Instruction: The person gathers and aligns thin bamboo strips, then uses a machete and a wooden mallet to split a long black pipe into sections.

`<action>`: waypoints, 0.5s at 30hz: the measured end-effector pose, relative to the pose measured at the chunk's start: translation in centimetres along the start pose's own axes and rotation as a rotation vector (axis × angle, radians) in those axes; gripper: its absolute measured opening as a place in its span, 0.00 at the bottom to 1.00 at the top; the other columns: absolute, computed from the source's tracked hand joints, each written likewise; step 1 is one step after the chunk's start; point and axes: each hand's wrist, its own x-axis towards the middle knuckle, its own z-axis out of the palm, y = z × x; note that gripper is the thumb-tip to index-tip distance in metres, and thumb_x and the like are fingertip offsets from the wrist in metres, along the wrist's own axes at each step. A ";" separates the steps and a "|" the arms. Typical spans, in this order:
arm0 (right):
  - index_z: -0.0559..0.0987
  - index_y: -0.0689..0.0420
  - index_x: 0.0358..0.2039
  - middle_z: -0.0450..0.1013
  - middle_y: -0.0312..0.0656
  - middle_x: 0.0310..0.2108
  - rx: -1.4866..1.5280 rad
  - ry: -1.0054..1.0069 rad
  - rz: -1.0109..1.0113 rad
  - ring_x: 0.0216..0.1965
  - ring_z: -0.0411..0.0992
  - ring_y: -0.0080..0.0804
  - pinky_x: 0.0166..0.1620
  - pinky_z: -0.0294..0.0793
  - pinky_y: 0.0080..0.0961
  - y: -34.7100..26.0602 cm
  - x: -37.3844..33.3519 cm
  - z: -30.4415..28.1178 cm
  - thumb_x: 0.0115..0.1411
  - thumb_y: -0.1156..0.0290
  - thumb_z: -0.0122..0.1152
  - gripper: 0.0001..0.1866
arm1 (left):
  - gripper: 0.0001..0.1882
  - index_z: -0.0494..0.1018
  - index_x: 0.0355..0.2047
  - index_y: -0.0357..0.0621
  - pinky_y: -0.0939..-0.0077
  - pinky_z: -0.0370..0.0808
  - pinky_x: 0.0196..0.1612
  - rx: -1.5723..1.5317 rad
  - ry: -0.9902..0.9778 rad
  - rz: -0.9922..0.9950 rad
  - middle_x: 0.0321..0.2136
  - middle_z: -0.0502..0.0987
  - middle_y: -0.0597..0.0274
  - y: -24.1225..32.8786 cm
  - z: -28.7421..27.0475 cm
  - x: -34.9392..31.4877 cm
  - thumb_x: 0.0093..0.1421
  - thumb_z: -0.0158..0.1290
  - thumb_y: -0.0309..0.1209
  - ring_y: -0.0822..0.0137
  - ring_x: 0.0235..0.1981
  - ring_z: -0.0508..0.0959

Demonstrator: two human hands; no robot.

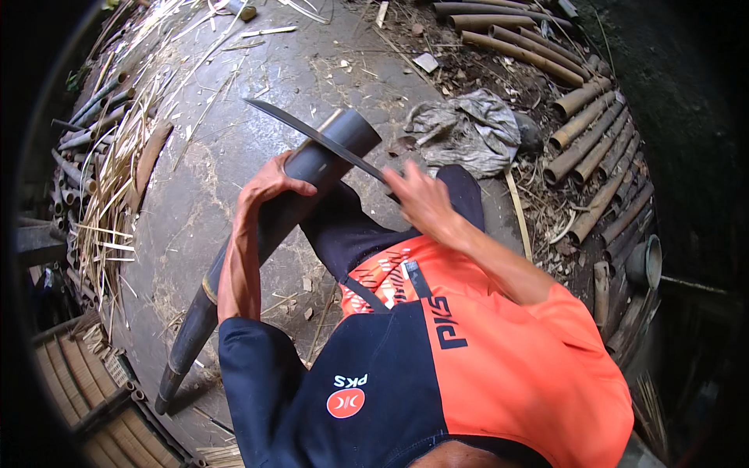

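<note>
A thick dark bamboo pole (269, 222) slants from the lower left up toward the middle, its cut end toward the upper right. My left hand (275, 181) is wrapped around it a little below that end, thumb across the top. In my right hand (417, 195), slightly blurred, is the handle of a machete (300, 127). Its long dark blade lies across the bamboo near the cut end, beside a pale scraped ring, and its tip points to the upper left. The handle itself is mostly hidden by my fingers.
Bamboo strips (117, 187) and cut bamboo tubes (97, 113) are heaped at the left. More brown bamboo lengths (589, 117) line the right side. A crumpled grey cloth (468, 132) lies beyond my knee. Wood chips are scattered over the concrete floor (211, 148). A slatted bamboo panel (74, 374) is at lower left.
</note>
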 end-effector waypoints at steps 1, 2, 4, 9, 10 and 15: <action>0.66 0.51 0.40 0.62 0.50 0.27 -0.024 0.038 -0.005 0.22 0.71 0.46 0.21 0.71 0.38 -0.3 1.8 0.2 0.50 0.80 0.47 0.16 | 0.42 0.67 0.46 0.38 0.70 0.68 0.44 -0.038 -0.032 -0.019 0.35 0.75 0.54 1.2 -0.2 -0.2 0.25 0.64 0.39 0.60 0.37 0.74; 0.66 0.51 0.40 0.62 0.50 0.27 -0.066 0.101 -0.055 0.23 0.71 0.47 0.21 0.71 0.38 -1.3 3.4 -0.4 0.50 0.80 0.46 0.16 | 0.42 0.67 0.46 0.38 0.69 0.68 0.44 -0.078 -0.050 -0.047 0.35 0.75 0.54 1.6 -0.6 -0.5 0.26 0.64 0.39 0.60 0.37 0.74; 0.66 0.50 0.40 0.62 0.50 0.27 -0.028 0.099 -0.069 0.22 0.70 0.47 0.21 0.71 0.39 -1.1 2.2 -0.7 0.50 0.81 0.46 0.16 | 0.42 0.67 0.46 0.38 0.69 0.68 0.44 -0.073 -0.092 -0.044 0.35 0.75 0.54 0.5 -1.5 -0.4 0.26 0.64 0.40 0.61 0.37 0.74; 0.66 0.50 0.40 0.62 0.49 0.27 -0.042 0.056 -0.062 0.23 0.70 0.47 0.21 0.70 0.39 0.1 0.3 -0.4 0.48 0.82 0.46 0.18 | 0.41 0.67 0.46 0.39 0.69 0.69 0.43 -0.144 -0.141 -0.038 0.36 0.75 0.55 -1.9 -1.8 0.4 0.28 0.63 0.41 0.61 0.35 0.75; 0.65 0.50 0.41 0.61 0.50 0.28 0.012 0.149 -0.097 0.24 0.71 0.48 0.22 0.70 0.40 -0.3 2.2 0.1 0.48 0.82 0.46 0.19 | 0.41 0.67 0.47 0.39 0.69 0.69 0.42 -0.217 -0.195 -0.095 0.36 0.75 0.54 -0.6 -2.0 0.2 0.28 0.63 0.41 0.61 0.35 0.75; 0.63 0.51 0.38 0.62 0.52 0.28 0.005 0.062 -0.103 0.24 0.71 0.51 0.23 0.71 0.43 -2.7 5.1 -0.6 0.48 0.82 0.48 0.17 | 0.45 0.65 0.47 0.36 0.65 0.68 0.44 0.075 0.279 0.149 0.36 0.74 0.47 1.5 -0.3 -3.0 0.30 0.63 0.50 0.56 0.38 0.75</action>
